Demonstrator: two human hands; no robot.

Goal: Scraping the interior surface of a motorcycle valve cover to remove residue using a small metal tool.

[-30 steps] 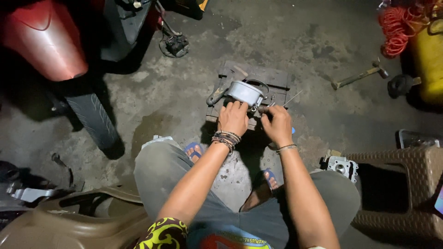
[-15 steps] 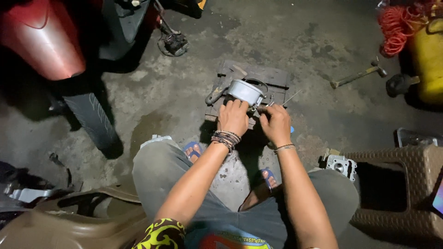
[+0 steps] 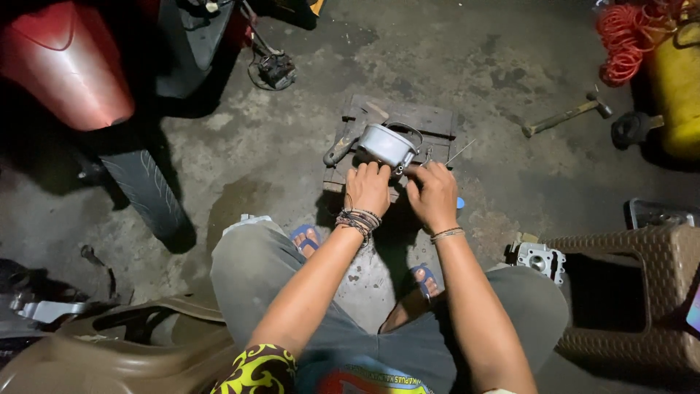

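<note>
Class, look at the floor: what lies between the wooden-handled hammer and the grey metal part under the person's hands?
In the head view, only bare stained concrete floor separates hammer from metal part.

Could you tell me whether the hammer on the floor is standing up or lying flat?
Lying flat: the hammer rests lengthwise on the concrete floor, its handle along the ground.

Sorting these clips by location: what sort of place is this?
Probably a small motorbike repair shop. A red scooter stands on a stained concrete floor, a hammer lies nearby, and both hands work a metal engine part on a board.
</note>
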